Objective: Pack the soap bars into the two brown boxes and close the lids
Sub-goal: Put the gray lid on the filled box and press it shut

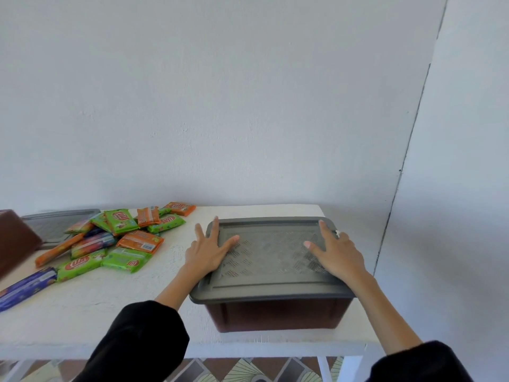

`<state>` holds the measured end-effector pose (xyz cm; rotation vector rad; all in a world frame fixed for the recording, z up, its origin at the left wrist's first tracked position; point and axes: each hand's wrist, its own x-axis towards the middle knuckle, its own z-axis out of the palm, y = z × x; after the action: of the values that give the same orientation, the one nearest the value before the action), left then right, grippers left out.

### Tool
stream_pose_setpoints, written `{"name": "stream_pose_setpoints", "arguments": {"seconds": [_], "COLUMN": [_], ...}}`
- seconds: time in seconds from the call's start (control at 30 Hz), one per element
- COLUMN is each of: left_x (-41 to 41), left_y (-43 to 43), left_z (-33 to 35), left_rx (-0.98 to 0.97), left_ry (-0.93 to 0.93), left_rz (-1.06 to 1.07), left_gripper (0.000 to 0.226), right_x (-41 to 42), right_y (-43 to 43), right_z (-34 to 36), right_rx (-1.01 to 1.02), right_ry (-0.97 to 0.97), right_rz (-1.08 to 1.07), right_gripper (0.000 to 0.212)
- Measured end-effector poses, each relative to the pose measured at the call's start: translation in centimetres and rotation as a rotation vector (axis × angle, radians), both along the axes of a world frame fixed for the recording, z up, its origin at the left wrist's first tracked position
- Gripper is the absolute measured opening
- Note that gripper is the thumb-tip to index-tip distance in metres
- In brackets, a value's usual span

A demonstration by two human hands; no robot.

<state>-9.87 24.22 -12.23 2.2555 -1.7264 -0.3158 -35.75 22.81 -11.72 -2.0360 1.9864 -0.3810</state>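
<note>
- Brown box (275, 315) stands on white table (96, 312), right of centre, near the front edge.
- Grey lid (270, 260) lies on top of the box and covers the whole opening.
- Left hand (206, 252): released, flat on the lid's 9 o'clock side, fingers straight and spread, outer fingers past the rim; grasping nothing.
- Right hand (336, 252): released, flat on the lid's 3 o'clock side, fingers straight, thumb pointing in; grasping nothing. Ring (337, 233) on one finger.
- Soap bars (121, 238): loose pile of green and orange wrappers on the table, at 10 o'clock from the box, well apart from it.
- Long blue pack (26, 288) at 8 o'clock of the pile, near the table's left end.
- Second brown box (15, 241) at far 9 o'clock, cut by the frame edge.
- Second lid (52, 224) flat on the table just behind that box, touching the pile.
- Black sleeves (137, 343) on both forearms.
</note>
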Motion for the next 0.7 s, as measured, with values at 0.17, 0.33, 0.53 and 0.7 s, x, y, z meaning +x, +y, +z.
{"name": "stream_pose_setpoints", "arguments": {"seconds": [0.17, 0.33, 0.53, 0.7], "left_x": [0.3, 0.1, -1.3, -2.3], "left_y": [0.3, -0.3, 0.2, 0.5], "left_z": [0.1, 0.6, 0.5, -0.2], "left_rx": [-0.031, -0.081, -0.138, -0.105], "left_ry": [0.215, 0.287, 0.091, -0.056], "left_rz": [0.095, 0.113, 0.084, 0.012], "left_gripper": [0.079, 0.078, 0.076, 0.075], "right_x": [1.5, 1.4, 1.6, 1.5], "right_y": [0.8, 1.1, 1.1, 1.0], "right_z": [-0.7, -0.7, -0.9, -0.9], "right_rx": [0.012, 0.057, 0.054, 0.058], "right_ry": [0.226, 0.264, 0.277, 0.276], "right_rz": [0.043, 0.089, 0.084, 0.087], "right_gripper": [0.074, 0.074, 0.074, 0.073]}}
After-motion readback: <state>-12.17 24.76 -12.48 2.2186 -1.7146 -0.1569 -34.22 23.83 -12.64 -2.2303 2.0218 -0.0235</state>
